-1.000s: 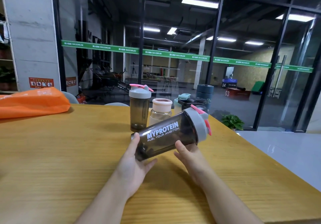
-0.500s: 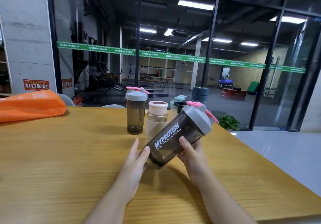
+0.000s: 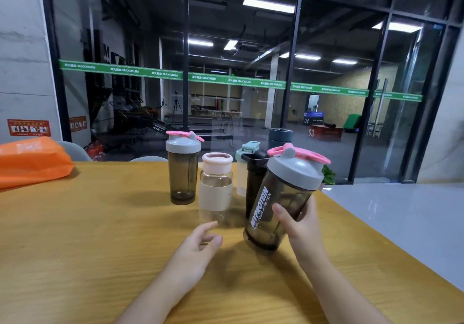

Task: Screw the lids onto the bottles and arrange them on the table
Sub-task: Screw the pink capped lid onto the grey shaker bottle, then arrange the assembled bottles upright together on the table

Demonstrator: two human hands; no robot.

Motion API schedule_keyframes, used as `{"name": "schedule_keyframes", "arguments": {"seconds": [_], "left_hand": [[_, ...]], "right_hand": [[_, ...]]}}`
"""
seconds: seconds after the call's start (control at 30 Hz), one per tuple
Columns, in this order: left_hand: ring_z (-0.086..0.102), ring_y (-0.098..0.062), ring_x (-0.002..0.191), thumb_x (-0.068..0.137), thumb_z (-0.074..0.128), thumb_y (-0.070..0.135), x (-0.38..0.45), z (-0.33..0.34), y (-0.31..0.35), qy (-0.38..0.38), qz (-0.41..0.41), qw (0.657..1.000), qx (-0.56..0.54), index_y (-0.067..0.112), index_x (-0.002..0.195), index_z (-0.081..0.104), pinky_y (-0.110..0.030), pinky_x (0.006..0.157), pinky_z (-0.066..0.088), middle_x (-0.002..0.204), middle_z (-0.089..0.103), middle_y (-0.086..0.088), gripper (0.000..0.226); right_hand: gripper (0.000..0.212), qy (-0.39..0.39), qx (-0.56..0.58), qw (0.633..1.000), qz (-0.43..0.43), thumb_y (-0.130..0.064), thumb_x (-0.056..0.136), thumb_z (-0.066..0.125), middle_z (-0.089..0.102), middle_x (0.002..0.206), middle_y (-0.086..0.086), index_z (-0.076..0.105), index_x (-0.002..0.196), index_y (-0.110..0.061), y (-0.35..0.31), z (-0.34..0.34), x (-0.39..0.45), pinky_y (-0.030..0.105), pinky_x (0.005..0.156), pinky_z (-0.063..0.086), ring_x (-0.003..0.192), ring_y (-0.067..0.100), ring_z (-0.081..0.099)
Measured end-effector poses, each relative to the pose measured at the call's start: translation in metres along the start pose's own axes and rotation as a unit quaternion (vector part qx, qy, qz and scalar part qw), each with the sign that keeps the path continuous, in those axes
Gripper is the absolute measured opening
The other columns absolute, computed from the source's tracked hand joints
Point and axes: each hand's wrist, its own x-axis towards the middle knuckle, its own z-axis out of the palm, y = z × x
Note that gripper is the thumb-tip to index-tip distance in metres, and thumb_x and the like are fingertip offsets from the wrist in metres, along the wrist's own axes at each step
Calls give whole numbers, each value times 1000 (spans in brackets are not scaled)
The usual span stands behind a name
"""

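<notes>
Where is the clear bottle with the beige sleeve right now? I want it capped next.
Head view, table centre: the beige-sleeved bottle stands between the grey-lidded shaker and the black bottle.

**Materials and surface finish — bench and bottles**

Bench (image 3: 88, 235): wood, yellow, visible grain, satin finish with soft reflections.

Shaker bottle (image 3: 278, 210) in the right hand's (image 3: 301, 225) grip: smoky translucent plastic, smooth, glossy, white printed lettering. Its lid (image 3: 296, 170): matt grey plastic; carry loop glossy pink plastic.

Second shaker (image 3: 182, 173): the same smoky plastic body, matt grey lid.

Small bottle (image 3: 216, 188): clear, glossy body; glass or plastic cannot be told. Matt cream sleeve, pale pink rim.

Black bottle (image 3: 253, 180): opaque, dull sheen.

Orange bag (image 3: 32, 160): thin plastic film, creased, slightly shiny.

Floor (image 3: 401, 218): pale, polished, reflective.
</notes>
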Motion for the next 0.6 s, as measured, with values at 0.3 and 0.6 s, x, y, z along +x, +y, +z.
{"name": "schedule_keyframes", "arguments": {"seconds": [0.3,0.6], "left_hand": [[65,-17,70,90,63,11,26,0,-4,-12,-1,1000,9,18,101,66,-33,74,58,92,64,-8,13],[69,-21,69,91,60,3,30,-6,2,2,-39,994,-97,12,104,65,-29,66,60,106,61,-16,16]], "right_hand": [[72,118,-136,984,15,-33,61,87,62,117,1,46,120,-27,26,-48,37,32,86,47,109,18,60],[87,208,-184,960,40,-28,64,87,52,125,1,33,132,-19,35,-34,60,30,92,43,112,15,50]]}}
